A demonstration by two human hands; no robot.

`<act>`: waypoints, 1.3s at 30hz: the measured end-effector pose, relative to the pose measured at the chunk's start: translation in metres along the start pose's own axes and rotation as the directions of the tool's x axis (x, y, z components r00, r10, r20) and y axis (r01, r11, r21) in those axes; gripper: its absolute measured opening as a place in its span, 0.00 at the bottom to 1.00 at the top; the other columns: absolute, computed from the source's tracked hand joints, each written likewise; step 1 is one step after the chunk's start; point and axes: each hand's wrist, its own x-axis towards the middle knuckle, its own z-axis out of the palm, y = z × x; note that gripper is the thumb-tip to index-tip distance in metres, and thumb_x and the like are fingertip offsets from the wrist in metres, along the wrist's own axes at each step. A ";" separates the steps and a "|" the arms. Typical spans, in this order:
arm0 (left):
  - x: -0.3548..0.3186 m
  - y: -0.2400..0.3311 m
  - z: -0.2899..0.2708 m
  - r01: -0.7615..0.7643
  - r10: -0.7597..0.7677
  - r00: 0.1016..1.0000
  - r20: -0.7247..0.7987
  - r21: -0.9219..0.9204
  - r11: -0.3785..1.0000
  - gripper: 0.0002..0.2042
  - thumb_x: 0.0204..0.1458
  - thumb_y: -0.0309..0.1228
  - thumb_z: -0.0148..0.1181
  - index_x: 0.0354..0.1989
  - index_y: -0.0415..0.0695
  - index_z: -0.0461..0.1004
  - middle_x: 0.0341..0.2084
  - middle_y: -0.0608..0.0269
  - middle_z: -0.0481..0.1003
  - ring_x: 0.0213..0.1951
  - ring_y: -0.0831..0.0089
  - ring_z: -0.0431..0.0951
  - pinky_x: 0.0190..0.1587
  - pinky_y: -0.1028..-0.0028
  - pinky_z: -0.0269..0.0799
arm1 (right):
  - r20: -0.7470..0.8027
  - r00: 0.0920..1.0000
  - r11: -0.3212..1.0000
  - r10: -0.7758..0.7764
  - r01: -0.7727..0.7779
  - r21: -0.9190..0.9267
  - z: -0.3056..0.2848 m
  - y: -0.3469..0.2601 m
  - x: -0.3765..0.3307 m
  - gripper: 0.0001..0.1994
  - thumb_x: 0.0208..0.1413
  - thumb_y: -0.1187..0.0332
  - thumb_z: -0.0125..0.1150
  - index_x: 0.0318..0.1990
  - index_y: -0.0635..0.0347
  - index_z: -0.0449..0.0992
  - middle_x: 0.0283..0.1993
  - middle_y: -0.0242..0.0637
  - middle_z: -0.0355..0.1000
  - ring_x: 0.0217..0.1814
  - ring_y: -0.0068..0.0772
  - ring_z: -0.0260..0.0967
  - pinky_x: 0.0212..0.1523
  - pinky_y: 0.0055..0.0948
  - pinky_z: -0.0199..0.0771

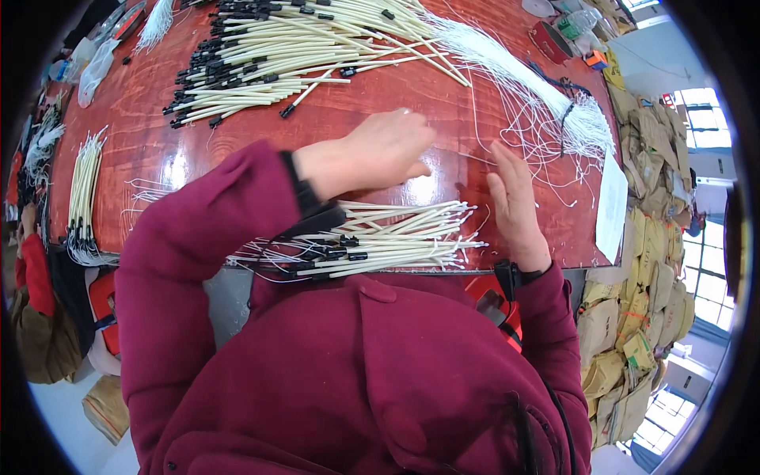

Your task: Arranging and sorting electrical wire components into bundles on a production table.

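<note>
My left hand point(376, 152) is over the middle of the red table, its fingers bent and closed, slightly blurred. What it may hold is hidden. To its right, my right hand point(514, 194) is raised with thumb and fingers apart. A thin white string point(467, 154) runs in the gap between the two hands; whether either one grips it is unclear. Nearest my body, below the left hand, lies a bundle of cream tubes point(404, 233) with black end pieces and white strings. Beyond both hands spreads a larger pile of similar cream tubes point(269, 59).
A thick hank of white strings point(546, 95) lies at the far right, its loose ends trailing. Beside it is a white paper sheet point(611, 210). Another tube bundle point(85, 190) sits at the left. Stacked tan sacks point(645, 277) stand right of the red table point(317, 127).
</note>
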 end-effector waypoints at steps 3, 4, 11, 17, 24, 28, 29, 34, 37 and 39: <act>0.049 0.010 0.023 0.033 -0.033 0.999 0.024 -0.003 0.999 0.16 0.49 0.36 0.68 0.38 0.38 0.74 0.38 0.49 0.74 0.45 0.49 0.75 0.47 0.54 0.73 | -0.076 0.995 0.998 0.061 -0.060 0.013 -0.010 0.005 -0.004 0.21 0.66 0.68 0.56 0.65 0.63 0.70 0.64 0.50 0.68 0.66 0.51 0.64 0.66 0.42 0.62; 0.061 0.017 0.034 0.015 -0.015 1.000 0.014 0.004 1.000 0.14 0.49 0.35 0.66 0.38 0.38 0.74 0.38 0.48 0.75 0.44 0.49 0.76 0.46 0.54 0.74 | -0.081 0.993 0.996 0.090 -0.091 0.002 -0.014 0.006 -0.006 0.21 0.66 0.69 0.55 0.65 0.63 0.69 0.64 0.50 0.68 0.67 0.51 0.63 0.67 0.41 0.61; 0.081 0.010 0.077 0.004 -0.006 1.000 0.020 0.116 0.993 0.08 0.54 0.28 0.54 0.37 0.38 0.75 0.36 0.48 0.77 0.39 0.47 0.80 0.40 0.54 0.77 | -0.079 0.994 0.997 0.069 -0.065 0.047 0.002 -0.008 -0.005 0.23 0.63 0.70 0.59 0.64 0.64 0.69 0.61 0.50 0.69 0.63 0.50 0.66 0.63 0.41 0.65; 0.002 -0.009 0.018 0.097 -0.098 0.995 0.011 0.089 0.991 0.07 0.54 0.27 0.51 0.32 0.38 0.75 0.28 0.45 0.79 0.35 0.47 0.82 0.36 0.51 0.78 | -0.056 0.998 0.998 -0.012 0.008 -0.056 -0.006 0.000 -0.005 0.24 0.60 0.70 0.61 0.64 0.64 0.70 0.63 0.48 0.69 0.61 0.50 0.66 0.62 0.41 0.66; -0.101 -0.032 -0.020 0.263 -0.267 0.963 0.014 0.128 0.956 0.04 0.57 0.24 0.53 0.34 0.36 0.66 0.29 0.42 0.75 0.37 0.40 0.76 0.37 0.50 0.71 | 0.081 0.994 0.997 -0.068 0.070 -0.025 0.001 -0.017 0.024 0.27 0.62 0.65 0.59 0.68 0.63 0.66 0.69 0.47 0.65 0.64 0.50 0.62 0.66 0.42 0.61; -0.112 -0.024 -0.029 0.301 -0.312 0.949 0.055 0.145 0.942 0.05 0.55 0.23 0.54 0.35 0.37 0.66 0.30 0.44 0.75 0.37 0.42 0.77 0.38 0.51 0.71 | 0.185 0.976 0.990 -0.112 0.126 -0.066 0.007 -0.019 0.035 0.29 0.64 0.59 0.57 0.69 0.63 0.64 0.72 0.46 0.62 0.67 0.50 0.60 0.68 0.43 0.58; -0.113 -0.023 -0.029 0.290 -0.304 0.950 0.067 0.162 0.943 0.05 0.54 0.22 0.54 0.37 0.37 0.67 0.31 0.45 0.75 0.38 0.44 0.78 0.38 0.52 0.73 | 0.215 0.970 0.987 -0.117 0.137 -0.083 0.008 -0.018 0.036 0.30 0.64 0.57 0.56 0.69 0.63 0.64 0.72 0.45 0.61 0.67 0.50 0.59 0.69 0.43 0.57; -0.120 -0.028 -0.027 0.222 -0.227 0.974 0.024 0.130 0.966 0.06 0.53 0.22 0.56 0.39 0.37 0.69 0.30 0.47 0.76 0.33 0.47 0.78 0.35 0.57 0.75 | 0.311 0.939 0.961 -0.148 0.211 -0.177 0.016 -0.013 0.035 0.32 0.64 0.51 0.53 0.68 0.65 0.65 0.74 0.42 0.60 0.68 0.50 0.58 0.69 0.43 0.57; -0.120 -0.029 -0.035 0.380 -0.385 0.923 0.001 -0.165 0.910 0.06 0.55 0.22 0.58 0.39 0.36 0.68 0.26 0.50 0.73 0.27 0.54 0.76 0.31 0.61 0.72 | 0.317 0.938 0.959 -0.139 0.208 -0.194 0.015 -0.013 0.036 0.33 0.64 0.47 0.52 0.67 0.66 0.66 0.73 0.41 0.61 0.68 0.50 0.58 0.70 0.44 0.57; -0.119 -0.032 -0.036 0.442 -0.462 0.887 0.011 -0.311 0.841 0.07 0.57 0.23 0.59 0.39 0.36 0.68 0.24 0.52 0.72 0.24 0.58 0.74 0.29 0.63 0.71 | 0.315 0.939 0.962 -0.140 0.204 -0.180 0.016 -0.011 0.035 0.33 0.64 0.47 0.52 0.66 0.67 0.67 0.73 0.42 0.61 0.68 0.50 0.58 0.70 0.44 0.57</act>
